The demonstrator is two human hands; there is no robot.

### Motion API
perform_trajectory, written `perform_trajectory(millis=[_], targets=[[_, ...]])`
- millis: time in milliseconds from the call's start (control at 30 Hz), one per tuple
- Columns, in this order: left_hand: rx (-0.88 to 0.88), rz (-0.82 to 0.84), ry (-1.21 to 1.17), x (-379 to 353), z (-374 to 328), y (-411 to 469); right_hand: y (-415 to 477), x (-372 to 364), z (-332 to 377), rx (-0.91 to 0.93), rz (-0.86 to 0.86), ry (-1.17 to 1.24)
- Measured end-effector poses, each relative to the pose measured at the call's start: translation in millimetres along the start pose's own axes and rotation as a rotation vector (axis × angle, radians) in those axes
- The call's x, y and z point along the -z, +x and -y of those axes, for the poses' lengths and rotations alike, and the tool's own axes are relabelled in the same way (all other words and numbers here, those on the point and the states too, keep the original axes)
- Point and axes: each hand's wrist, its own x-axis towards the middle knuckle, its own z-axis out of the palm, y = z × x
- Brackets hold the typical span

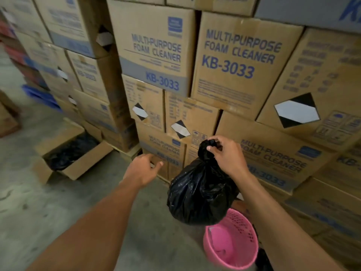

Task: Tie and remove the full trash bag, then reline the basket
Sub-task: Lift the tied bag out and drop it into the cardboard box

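1. At the left edge of the frame, mid-height, an open cardboard carton (73,153) sits on the concrete floor (39,202). It holds crumpled black plastic, which I take to be spare liners, though blur keeps me from being sure.

2. Right of it, near the centre, the left hand (143,169) is stretched forward, holding nothing, its fingers loosely spread and pointing toward the stacked foam cleaner boxes (234,55) that fill the upper frame.

3. Right of centre hangs the tied black trash bag (201,192). Its long axis runs close to vertical, with the knot (208,148) at the top and the bulging body below.

4. The right hand (227,155) pinches that knot from the right side, fingers curled over the twisted neck and bearing the bag's weight.

5. At lower right, the pink basket (232,241) stands on the floor with no liner. The bag's bottom overlaps its far rim in the picture; the bag looks lifted clear of it.

6. The relation that matters next: the carton lies well to the left of the basket, on the free left hand's side, so that hand seems better placed to fetch a liner while the right carries the bag away.
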Motion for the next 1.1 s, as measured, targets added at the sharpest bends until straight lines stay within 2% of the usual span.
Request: perform_trajectory(millis=[400,667,833,1100], targets=[[0.170,-0.140,0.095,144,194,38,97,-170,188,0.150,0.097,0.090],[0.326,-0.186,0.115,191,324,106,188,-311,281,0.252,0.193,0.133],[0.448,-0.200,0.089,226,397,150,251,-400,340,0.292,0.312,0.116],[0.541,-0.166,0.072,269,525,240,350,-544,414,0.273,0.369,0.074]])
